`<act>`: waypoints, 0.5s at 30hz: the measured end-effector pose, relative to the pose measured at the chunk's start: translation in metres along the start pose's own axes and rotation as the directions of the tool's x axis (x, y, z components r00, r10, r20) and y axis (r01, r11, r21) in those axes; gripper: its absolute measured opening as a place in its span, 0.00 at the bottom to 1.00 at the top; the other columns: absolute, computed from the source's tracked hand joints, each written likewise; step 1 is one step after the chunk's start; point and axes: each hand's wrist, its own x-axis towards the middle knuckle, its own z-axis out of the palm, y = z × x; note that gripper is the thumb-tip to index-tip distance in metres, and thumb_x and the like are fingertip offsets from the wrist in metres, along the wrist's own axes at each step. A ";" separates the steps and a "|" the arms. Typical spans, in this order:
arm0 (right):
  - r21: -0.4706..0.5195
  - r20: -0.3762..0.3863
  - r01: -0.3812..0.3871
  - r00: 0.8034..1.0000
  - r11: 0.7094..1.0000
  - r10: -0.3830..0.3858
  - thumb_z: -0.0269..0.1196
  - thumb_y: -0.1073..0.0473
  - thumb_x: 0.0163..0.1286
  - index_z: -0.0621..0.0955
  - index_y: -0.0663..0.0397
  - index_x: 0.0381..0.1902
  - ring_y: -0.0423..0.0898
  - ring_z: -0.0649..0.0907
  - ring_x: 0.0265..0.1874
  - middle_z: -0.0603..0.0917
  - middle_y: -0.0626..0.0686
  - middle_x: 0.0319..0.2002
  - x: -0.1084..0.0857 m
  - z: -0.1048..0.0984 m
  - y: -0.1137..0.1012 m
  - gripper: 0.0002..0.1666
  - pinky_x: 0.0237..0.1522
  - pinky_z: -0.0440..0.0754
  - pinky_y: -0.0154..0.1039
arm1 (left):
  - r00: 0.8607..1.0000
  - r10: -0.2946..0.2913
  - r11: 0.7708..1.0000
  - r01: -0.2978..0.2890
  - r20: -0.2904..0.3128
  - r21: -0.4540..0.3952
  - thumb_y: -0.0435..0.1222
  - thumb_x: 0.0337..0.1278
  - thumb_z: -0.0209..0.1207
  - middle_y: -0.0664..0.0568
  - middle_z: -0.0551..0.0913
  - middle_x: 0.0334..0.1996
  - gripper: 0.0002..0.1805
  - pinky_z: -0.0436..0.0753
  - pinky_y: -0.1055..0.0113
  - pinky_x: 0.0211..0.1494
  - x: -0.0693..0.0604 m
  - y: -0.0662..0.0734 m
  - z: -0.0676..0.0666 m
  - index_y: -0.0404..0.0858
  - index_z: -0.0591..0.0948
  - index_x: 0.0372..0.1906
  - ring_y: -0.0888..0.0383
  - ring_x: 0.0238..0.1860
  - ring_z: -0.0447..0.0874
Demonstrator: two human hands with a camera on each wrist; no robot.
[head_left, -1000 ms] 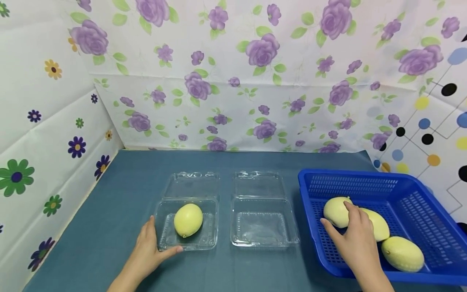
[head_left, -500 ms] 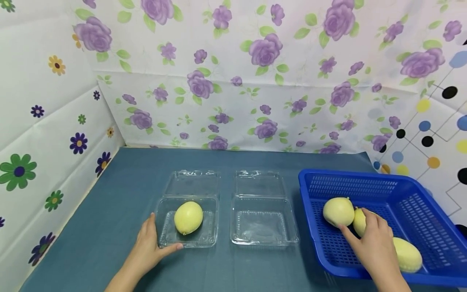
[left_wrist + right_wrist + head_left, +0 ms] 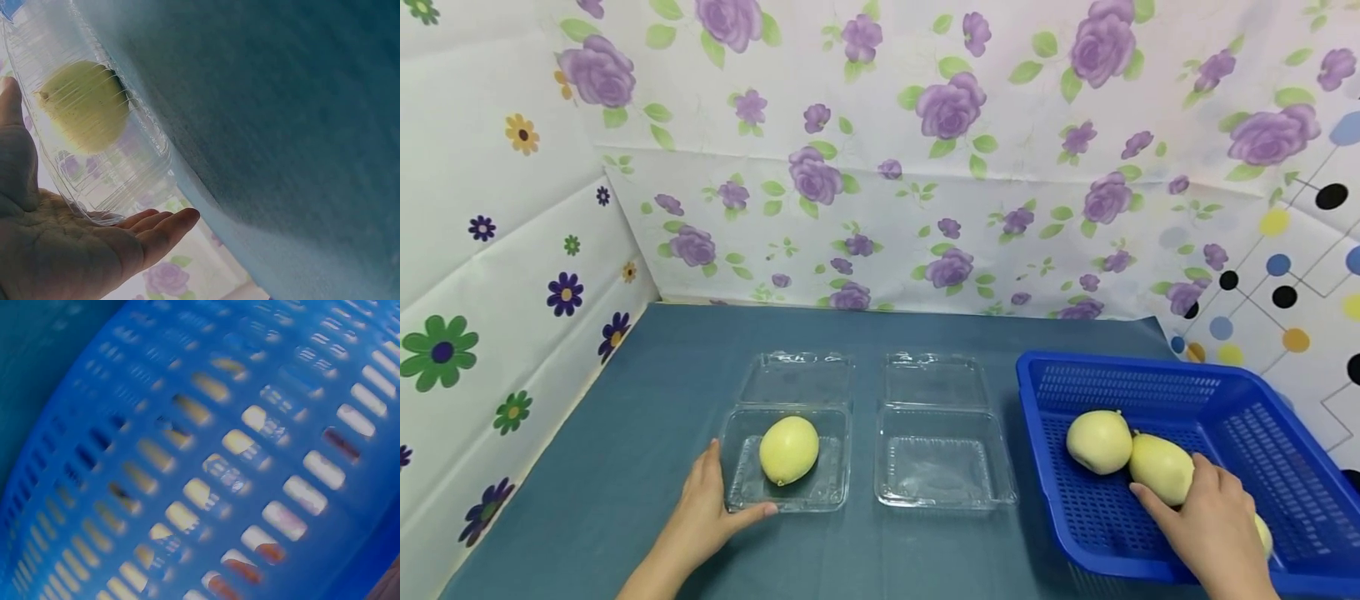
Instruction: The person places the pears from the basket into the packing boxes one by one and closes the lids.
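My left hand (image 3: 696, 508) rests at the near left corner of a clear plastic clamshell box (image 3: 827, 487), fingers along its side and thumb at its front edge. The left wrist view shows straight fingers (image 3: 165, 234) under the box. A pale yellow melon (image 3: 788, 450) lies in it. In the blue basket (image 3: 1120, 359), my right hand (image 3: 1213, 521) is spread, thumb beside the middle melon (image 3: 1159, 468), palm over a third melon (image 3: 1265, 537) that it mostly covers. Another melon (image 3: 1099, 442) sits at the left. The basket wall (image 3: 356, 531) fills the right wrist view.
A second clear clamshell box (image 3: 936, 471), lid folded back, stands between the first box and the basket. Blue-grey cloth (image 3: 685, 375) covers the table. Flower-patterned sheeting (image 3: 895, 242) rises at the back, with patterned sheets on both sides.
My right hand has moved right and toward me inside the basket, from the left melon past the middle one to the third. My left hand stays at the box corner.
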 end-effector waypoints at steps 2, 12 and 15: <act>-0.022 0.023 -0.031 0.999 0.999 0.032 0.62 0.34 0.60 0.56 0.88 0.62 0.82 0.61 0.51 0.58 0.88 0.54 0.002 0.000 0.005 0.61 0.47 0.64 0.72 | 1.000 -0.005 1.000 0.005 0.005 -0.005 0.62 0.37 0.69 0.20 0.46 0.67 0.72 0.60 0.30 0.61 0.000 0.000 -0.001 0.20 0.39 0.71 0.23 0.66 0.47; -0.145 0.084 -0.228 0.967 0.963 0.242 0.68 0.36 0.53 0.56 0.87 0.61 0.81 0.63 0.51 0.59 0.86 0.52 0.014 0.007 0.033 0.63 0.47 0.69 0.69 | 1.000 -0.004 1.000 0.004 0.009 -0.011 0.63 0.36 0.68 0.20 0.46 0.67 0.73 0.60 0.30 0.61 0.003 0.001 -0.003 0.21 0.38 0.71 0.24 0.67 0.46; -0.172 0.113 -0.238 0.959 0.956 0.259 0.69 0.36 0.51 0.56 0.88 0.59 0.81 0.64 0.49 0.59 0.87 0.50 0.017 0.008 0.041 0.64 0.46 0.70 0.68 | 1.000 -0.010 1.000 0.010 0.010 -0.011 0.63 0.36 0.68 0.20 0.46 0.68 0.73 0.60 0.30 0.61 0.002 0.002 -0.003 0.21 0.38 0.71 0.23 0.67 0.46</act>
